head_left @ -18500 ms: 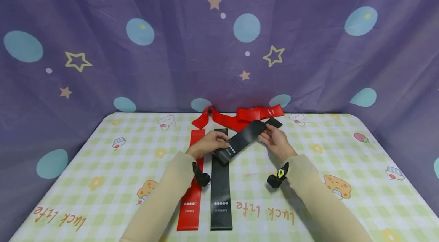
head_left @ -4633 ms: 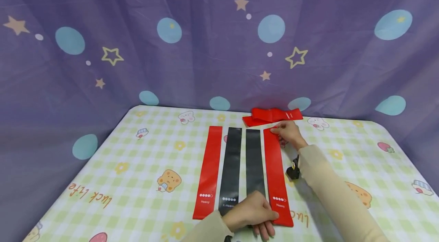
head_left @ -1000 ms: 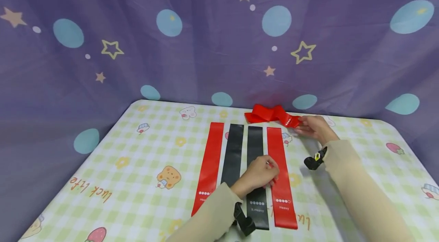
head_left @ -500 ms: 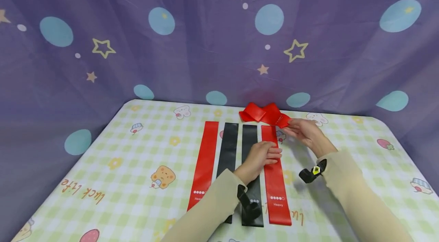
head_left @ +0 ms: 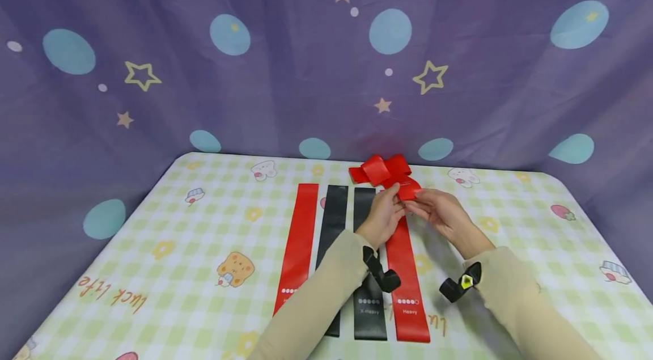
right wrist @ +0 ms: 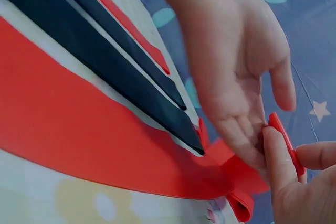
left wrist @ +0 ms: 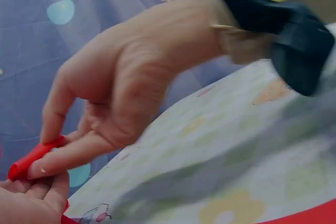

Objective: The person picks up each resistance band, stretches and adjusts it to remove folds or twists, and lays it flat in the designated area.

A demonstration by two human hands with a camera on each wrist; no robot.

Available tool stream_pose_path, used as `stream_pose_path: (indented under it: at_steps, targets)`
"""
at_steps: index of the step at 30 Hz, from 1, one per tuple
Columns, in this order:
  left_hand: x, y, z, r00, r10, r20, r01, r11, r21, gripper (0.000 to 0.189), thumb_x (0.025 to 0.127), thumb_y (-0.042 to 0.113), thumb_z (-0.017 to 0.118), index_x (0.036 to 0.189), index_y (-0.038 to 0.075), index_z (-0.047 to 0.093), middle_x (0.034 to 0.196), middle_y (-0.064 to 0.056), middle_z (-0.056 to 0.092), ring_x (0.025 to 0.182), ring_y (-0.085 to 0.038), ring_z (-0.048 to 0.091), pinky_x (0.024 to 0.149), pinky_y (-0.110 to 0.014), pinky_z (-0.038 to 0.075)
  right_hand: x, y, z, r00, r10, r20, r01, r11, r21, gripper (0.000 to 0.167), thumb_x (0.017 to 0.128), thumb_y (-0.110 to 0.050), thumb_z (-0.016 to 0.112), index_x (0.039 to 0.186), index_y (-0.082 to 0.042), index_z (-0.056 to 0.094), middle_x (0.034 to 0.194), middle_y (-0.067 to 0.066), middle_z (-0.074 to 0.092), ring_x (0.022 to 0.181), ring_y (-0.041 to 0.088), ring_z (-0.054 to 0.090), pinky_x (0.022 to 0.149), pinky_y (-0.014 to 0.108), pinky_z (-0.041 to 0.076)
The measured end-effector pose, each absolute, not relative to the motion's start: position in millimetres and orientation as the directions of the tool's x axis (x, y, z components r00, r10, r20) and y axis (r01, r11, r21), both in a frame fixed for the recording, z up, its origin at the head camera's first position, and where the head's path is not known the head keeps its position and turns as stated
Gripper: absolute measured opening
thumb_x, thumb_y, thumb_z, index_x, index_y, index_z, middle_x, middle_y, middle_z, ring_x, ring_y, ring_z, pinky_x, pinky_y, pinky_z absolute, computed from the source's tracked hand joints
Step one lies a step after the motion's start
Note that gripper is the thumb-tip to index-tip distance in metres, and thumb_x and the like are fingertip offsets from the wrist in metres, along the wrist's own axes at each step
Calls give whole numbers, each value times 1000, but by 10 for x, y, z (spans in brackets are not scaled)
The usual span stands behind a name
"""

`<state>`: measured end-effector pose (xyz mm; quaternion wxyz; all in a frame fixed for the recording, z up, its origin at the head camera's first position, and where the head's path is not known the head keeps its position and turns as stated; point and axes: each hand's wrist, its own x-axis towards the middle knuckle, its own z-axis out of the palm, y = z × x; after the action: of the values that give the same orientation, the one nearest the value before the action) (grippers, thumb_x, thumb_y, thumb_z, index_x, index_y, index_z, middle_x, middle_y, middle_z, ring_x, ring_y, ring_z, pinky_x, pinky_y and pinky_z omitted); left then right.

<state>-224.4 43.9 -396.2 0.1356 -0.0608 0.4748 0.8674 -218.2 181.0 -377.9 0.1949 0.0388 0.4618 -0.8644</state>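
A crumpled red resistance band (head_left: 374, 170) lies at the back of the table, its near end raised. My right hand (head_left: 446, 218) pinches that end between thumb and fingers; the left wrist view shows the pinch on the red band (left wrist: 31, 161). My left hand (head_left: 381, 217) reaches in from the left, fingers under the same end. In the right wrist view the left hand (right wrist: 231, 56) has its thumb held apart from the band. Below lie flat bands side by side: a red one (head_left: 301, 229), two black ones (head_left: 334, 212), (head_left: 369, 314) and another red one (head_left: 408, 269), partly covered by my left hand and arm.
The table (head_left: 194, 224) has a green checked cloth with cartoon prints. A purple curtain (head_left: 285, 93) with stars hangs right behind its back edge. White "Heavy" and "X-Heavy" labels show at the near ends of the flat bands.
Since a second ago, my right hand has drawn the red band's end left and nearer. My left hand has moved up from over the flat bands to meet it. Earlier, the second red band was laid flat.
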Motion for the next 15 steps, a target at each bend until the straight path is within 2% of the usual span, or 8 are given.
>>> stream_pose_path:
  at_steps: [3,5,8,11,15]
  targets:
    - [-2293,400,-3965,-962,137,-236,-272,-525,806,34,97,13,47,122,-10,53,91,-5,64,75,-11,60,78,-24,51,-2121,1756,-3797,-918,-312,-244,371,-462,-806,27,97,2,38,88,-4,63,85,6,73,79,16,72,76,27,57]
    - [-2320,380,-3972,-966,115,-231,-257,-522,813,32,95,8,49,120,-11,54,87,-4,63,72,-10,59,73,-21,52,-2087,1717,-3801,-922,-301,-242,361,-446,-819,24,97,2,39,89,-4,61,84,5,73,78,16,71,76,27,56]
    - [-2349,345,-3970,-969,89,-230,-242,-523,817,33,92,3,50,122,-13,52,100,-9,64,81,-12,61,85,-27,54,-2030,1656,-3799,-927,-273,-258,357,-422,-833,15,97,1,40,93,-3,54,83,3,72,77,15,71,75,26,57]
    - [-2376,302,-3950,-970,78,-231,-239,-500,832,36,91,2,50,124,-12,50,111,-13,60,92,-17,59,98,-37,48,-1964,1604,-3804,-925,-253,-282,362,-372,-855,4,96,-1,42,97,-2,46,82,2,69,77,14,71,75,26,57]
    - [-2409,243,-3897,-968,76,-239,-246,-467,849,33,90,2,50,121,-10,49,102,-9,57,90,-17,57,99,-40,48,-1874,1561,-3826,-921,-235,-312,373,-291,-881,8,97,-5,45,102,-2,41,85,0,66,78,12,71,75,24,56]
